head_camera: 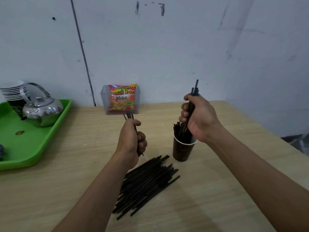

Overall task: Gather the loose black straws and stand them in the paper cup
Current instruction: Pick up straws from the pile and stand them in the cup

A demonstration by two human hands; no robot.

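A pile of loose black straws [147,183] lies on the wooden table [66,190] in front of me. To its right stands a dark paper cup [183,150] with several black straws upright inside. My right hand [199,118] is closed around a bunch of black straws [194,91] held above the cup, their lower ends reaching into it. Left of the cup, above the pile's far end, my left hand [132,139] grips a few black straws [128,115], which stick up past my fingers.
A green tray [25,148] at the left holds a metal kettle [41,111] and a stack of paper cups [13,92]. A clear box with a red snack packet [122,99] stands against the wall. The table's right edge runs diagonally near my right arm.
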